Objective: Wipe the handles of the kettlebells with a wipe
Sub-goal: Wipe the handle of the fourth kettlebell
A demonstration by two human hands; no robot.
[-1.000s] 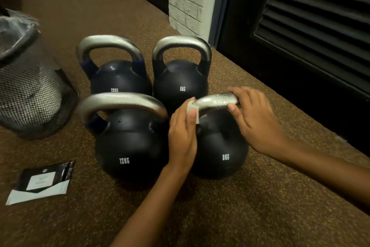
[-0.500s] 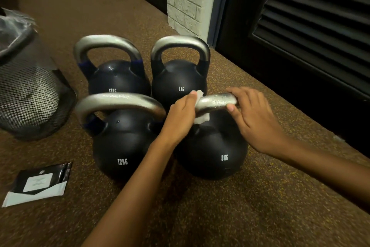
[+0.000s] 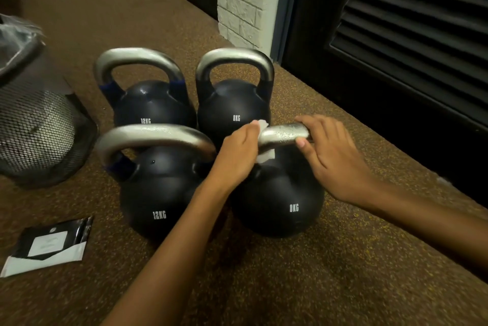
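Left hand (image 3: 237, 156) has rolled over from upright a second ago to lying across the left bend of the handle (image 3: 284, 135). The wipe (image 3: 266, 159) went with it and now shows above and below the bar. Barely any change over the last half second. Right hand (image 3: 330, 156) hasn't shifted: fingers over the right end of the same handle, thumb in front, steadying it. Hands are apart, with a bare wet stretch of bar between them. Left one pinches the wipe onto the metal. Can't tell if the wipe goes fully round, since the underside is hidden.

Front-right kettlebell (image 3: 277, 201), marked 8KG, sits on the floor (image 3: 290, 286) close beside the front-left kettlebell (image 3: 158, 193).

Handling, my read:
- Kettlebell: rigid and heavy enough not to slide under wiping, so the steadying hand only stops rocking.
- Handle: smooth metal beaded with droplets, so likely slippery. Grip the bar ends, not the round body.
- Wipe: thin, soft, damp, bunches easily. Keep it wrapped round the bar under thumb and fingers and slide it along.
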